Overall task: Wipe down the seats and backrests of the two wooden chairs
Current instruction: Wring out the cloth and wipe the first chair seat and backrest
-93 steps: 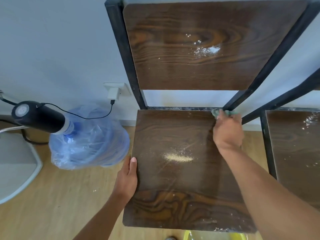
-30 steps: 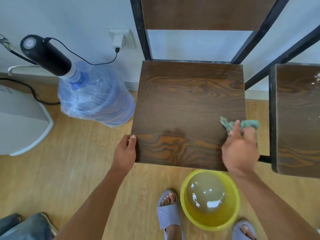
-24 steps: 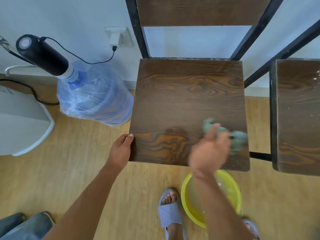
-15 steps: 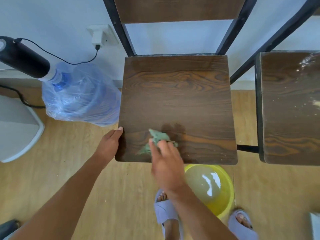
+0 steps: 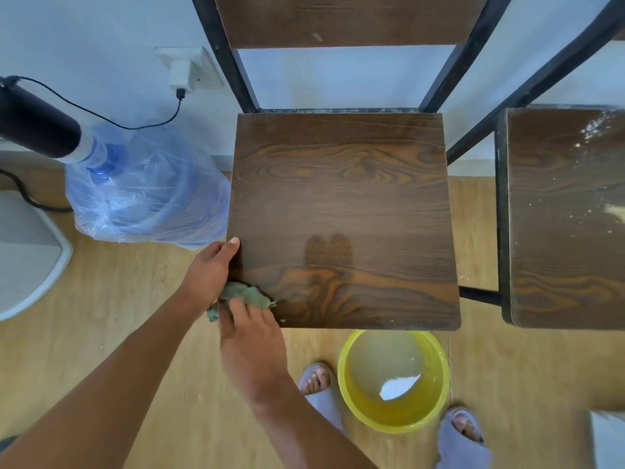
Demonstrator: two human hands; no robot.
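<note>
A dark wooden chair seat (image 5: 341, 204) with a black metal frame fills the middle of the view, its backrest (image 5: 341, 18) above it. The seat looks free of powder. My right hand (image 5: 250, 340) presses a green cloth (image 5: 245, 294) on the seat's front left corner. My left hand (image 5: 209, 272) grips the seat's left edge just beside the cloth. A second chair seat (image 5: 564, 214) stands at the right, with white powder on its far part.
A yellow basin (image 5: 394, 380) of water sits on the wooden floor below the seat's front edge, between my slippered feet. A plastic-wrapped water bottle (image 5: 142, 191) with a black pump stands left of the chair. A white object (image 5: 23, 252) is at far left.
My right hand has swept the cloth leftwards along the seat's front, from the right edge to the front left corner. The powder seen on the seat earlier is gone. My left hand kept its hold.
</note>
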